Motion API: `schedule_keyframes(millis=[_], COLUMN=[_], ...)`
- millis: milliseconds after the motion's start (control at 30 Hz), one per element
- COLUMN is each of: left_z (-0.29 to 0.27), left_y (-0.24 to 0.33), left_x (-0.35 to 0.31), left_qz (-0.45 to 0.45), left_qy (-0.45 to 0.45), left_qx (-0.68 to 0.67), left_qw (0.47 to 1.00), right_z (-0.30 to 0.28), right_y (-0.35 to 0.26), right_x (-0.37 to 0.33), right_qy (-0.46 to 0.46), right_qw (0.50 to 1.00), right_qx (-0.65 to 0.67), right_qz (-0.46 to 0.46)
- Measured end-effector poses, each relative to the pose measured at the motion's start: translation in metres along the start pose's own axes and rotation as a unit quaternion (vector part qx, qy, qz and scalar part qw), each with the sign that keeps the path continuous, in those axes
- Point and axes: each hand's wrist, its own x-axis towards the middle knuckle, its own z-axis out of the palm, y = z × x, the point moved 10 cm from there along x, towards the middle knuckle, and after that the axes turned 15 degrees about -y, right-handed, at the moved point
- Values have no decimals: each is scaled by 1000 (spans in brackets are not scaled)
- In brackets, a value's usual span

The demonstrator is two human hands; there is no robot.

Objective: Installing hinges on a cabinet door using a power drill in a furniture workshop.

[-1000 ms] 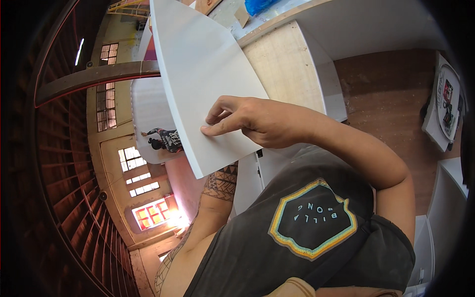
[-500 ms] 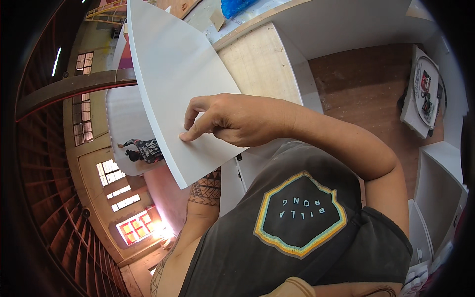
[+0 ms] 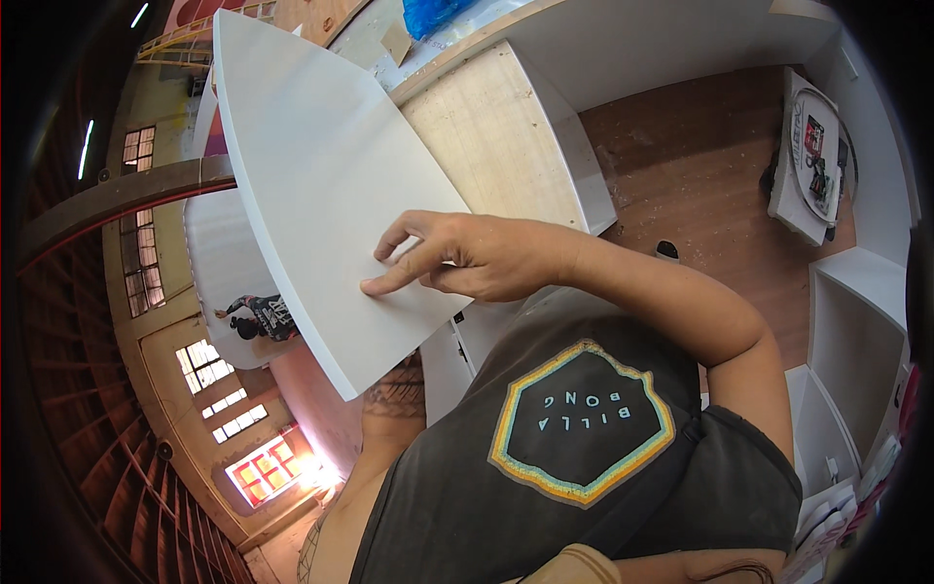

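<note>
A white panel [image 3: 321, 175] with a pale edge stretches from the upper left down to the front of my body. My right hand [image 3: 462, 255] rests fingertips on its top face. Two fingers reach forward, apart from each other, and the rest curl under the palm. Nothing shows between those fingers. My left arm [image 3: 391, 419], with a patterned tattoo, passes beneath the panel's near end, which hides the left hand. Below and beyond the panel is a cabinet with a bare plywood top [image 3: 501, 127].
A blue plastic bag [image 3: 428, 15] lies on the far worktop. Right, a white round-faced item [image 3: 812, 161] sits on the brown floor [image 3: 671, 165] near white cabinet units [image 3: 856, 311]. Far left, another person [image 3: 263, 316] works by a pale wall; a yellow ladder [image 3: 190, 41] stands behind.
The view has tilted slightly, and the panel appears farther left, its near end lower. My right hand stays on the panel, its fingers slightly more stretched. A dark object now shows beside my right forearm.
</note>
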Motion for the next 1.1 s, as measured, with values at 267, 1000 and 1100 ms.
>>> schedule_keyframes(millis=[267,1000,1100], left_z=[48,10,4], left_y=[29,24,30], left_x=[40,27,23], left_qz=[-95,-95,-86], left_qy=[-20,38,37], left_qx=[247,305,320], left_qw=[964,947,943], right_z=[10,119,112], right_y=[34,289,262], right_x=[3,-92,-85], right_qy=[2,-90,-130], right_qw=[1000,901,908], right_qx=[18,79,35], right_qz=[-6,417,397])
